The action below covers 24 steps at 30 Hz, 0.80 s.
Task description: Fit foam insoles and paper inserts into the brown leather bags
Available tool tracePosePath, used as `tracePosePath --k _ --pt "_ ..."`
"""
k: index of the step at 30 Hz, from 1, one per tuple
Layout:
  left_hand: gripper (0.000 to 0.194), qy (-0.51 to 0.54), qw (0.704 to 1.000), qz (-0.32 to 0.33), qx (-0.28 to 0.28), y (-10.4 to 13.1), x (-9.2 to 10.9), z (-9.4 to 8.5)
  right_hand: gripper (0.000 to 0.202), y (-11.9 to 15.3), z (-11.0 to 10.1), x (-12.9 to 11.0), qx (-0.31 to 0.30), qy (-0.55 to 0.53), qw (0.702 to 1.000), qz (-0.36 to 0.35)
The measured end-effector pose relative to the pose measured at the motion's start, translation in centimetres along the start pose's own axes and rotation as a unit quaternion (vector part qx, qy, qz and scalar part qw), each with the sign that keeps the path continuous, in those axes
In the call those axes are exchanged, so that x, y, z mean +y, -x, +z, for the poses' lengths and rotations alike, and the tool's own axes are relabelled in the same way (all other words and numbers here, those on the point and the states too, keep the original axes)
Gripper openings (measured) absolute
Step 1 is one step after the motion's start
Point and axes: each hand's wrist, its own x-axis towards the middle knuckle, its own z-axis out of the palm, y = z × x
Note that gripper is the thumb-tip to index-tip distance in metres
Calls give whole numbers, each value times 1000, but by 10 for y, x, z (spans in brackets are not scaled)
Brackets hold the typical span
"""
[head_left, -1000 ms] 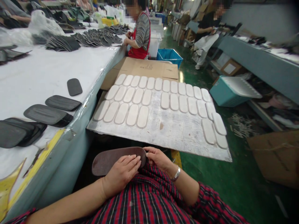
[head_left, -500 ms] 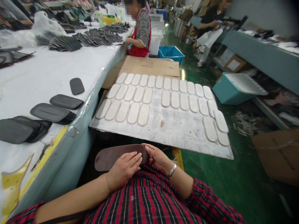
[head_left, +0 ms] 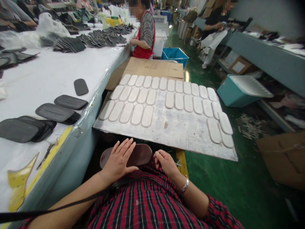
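Shifted leftward, the left hand point(head_left: 118, 162) spreads over the brown oval point(head_left: 141, 154) at the lap point(head_left: 149, 170); the right hand point(head_left: 166, 163), withdrawn, curls, any pinch indeterminate. Work appears partway: pale ovals point(head_left: 147, 116) line the board point(head_left: 176, 133), the brown one apart.

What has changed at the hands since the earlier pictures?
The left hand has slid leftward along the brown oblong piece, its fingers now spread over it. The right hand, earlier at the piece's right end, has let go and sits just right of it, fingers curled. The pale pieces on the board are arranged as before.
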Motion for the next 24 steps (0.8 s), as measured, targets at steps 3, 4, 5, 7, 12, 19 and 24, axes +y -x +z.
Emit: tracePosePath --k 3,4,5,7,12,19,24 --pt "102 -20 999 -33 -32 5 -8 9 32 5 5 -9 -18 56 998 37" --pt "102 -21 998 -35 -44 6 -8 11 33 7 8 -11 -22 59 996 55" --pt "102 -20 998 -39 -51 7 -7 13 34 8 10 -13 -26 54 995 74" --pt "98 -20 997 -46 -56 7 -1 15 36 10 15 -17 -38 41 993 106" --pt "70 -25 999 19 -43 6 12 18 33 11 26 -21 -43 98 985 139" --pt "55 -29 994 84 -63 2 12 21 26 5 34 -29 23 138 983 120" --pt "52 -14 994 86 -65 2 14 21 26 5 28 -25 38 129 984 119"
